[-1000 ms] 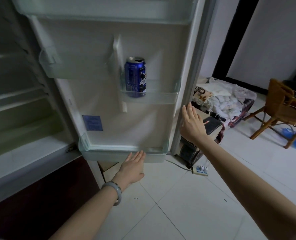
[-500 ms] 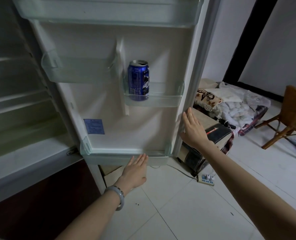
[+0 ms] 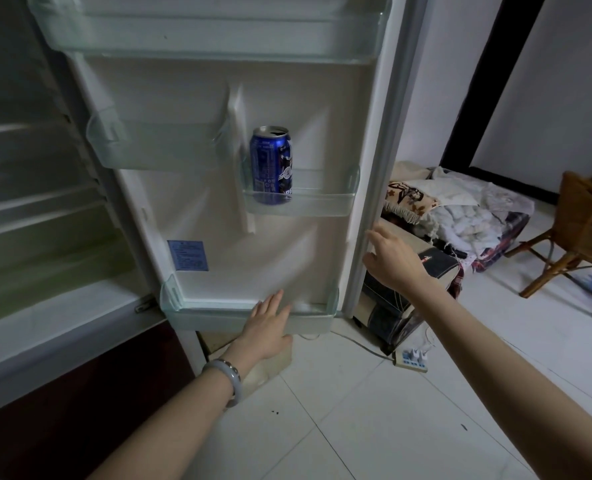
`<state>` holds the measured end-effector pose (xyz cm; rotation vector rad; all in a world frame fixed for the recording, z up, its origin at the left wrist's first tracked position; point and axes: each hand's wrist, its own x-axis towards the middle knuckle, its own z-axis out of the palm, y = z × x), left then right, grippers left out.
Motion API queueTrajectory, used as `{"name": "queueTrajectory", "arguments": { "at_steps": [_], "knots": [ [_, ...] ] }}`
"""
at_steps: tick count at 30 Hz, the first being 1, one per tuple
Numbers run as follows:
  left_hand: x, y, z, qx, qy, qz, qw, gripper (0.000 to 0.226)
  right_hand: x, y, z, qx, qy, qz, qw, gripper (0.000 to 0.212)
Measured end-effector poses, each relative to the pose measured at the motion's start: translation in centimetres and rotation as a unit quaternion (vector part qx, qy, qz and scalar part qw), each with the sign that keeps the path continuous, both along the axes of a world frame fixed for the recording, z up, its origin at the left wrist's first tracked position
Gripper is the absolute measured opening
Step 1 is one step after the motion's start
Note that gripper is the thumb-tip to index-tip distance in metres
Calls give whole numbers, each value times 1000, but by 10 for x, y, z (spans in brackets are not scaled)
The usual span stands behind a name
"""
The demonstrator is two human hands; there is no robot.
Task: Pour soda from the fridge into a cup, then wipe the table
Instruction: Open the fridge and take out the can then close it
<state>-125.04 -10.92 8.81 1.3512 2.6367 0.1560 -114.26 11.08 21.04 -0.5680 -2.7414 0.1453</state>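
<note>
Two arms outstretched | left hand (image 3: pixel 270 329): fingers straight, together | right hand (image 3: pixel 395 259): fingers seemingly apart

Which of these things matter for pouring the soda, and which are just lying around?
For the job: blue soda can upright in a door shelf; open fridge door; left hand and right hand, both empty.
Lying about: wicker chair; bedding pile; power strip.

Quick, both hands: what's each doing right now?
Left hand: open, at the bottom door shelf, holding nothing.
Right hand: open, beside the door edge, holding nothing.
</note>
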Motion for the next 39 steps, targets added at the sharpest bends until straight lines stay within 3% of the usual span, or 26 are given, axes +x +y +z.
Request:
{"name": "queueTrajectory", "arguments": {
  "at_steps": [3, 6, 10, 14, 19, 22, 24, 27, 39],
  "knots": [
    [-6, -3, 39, 73, -8, 18, 997, 62, 10, -10, 23, 37, 52, 3, 998, 23],
    [-12, -17, 90, 175, 9, 27, 984, 45, 20, -29, 53, 58, 146, 42, 987, 27],
    [-16, -45, 162, 353, 24, 62, 933, 22, 10, -63, 93, -24, 201, 82, 976, 39],
    [-26, -51, 218, 458, 12, 78, 885, 25, -32, -86, 119, -121, 165, 100, 974, 62],
    [-39, -24, 252, 428, -24, 72, 900, 55, -84, -85, 133, -223, 146, 79, 961, 79],
    [-45, -3, 253, 405, -27, 94, 909, 60, -104, -75, 132, -270, 107, 73, 954, 84],
    [-51, 6, 248, 391, -26, 122, 912, 60, -114, -69, 128, -296, 86, 89, 947, 74],
    [-60, 15, 242, 382, -28, 157, 910, 54, -118, -68, 125, -331, 69, 128, 932, 33],
    [-63, 18, 249, 435, -20, 152, 887, 52, -114, -64, 124, -327, 132, 129, 927, 41]
  ]
}}
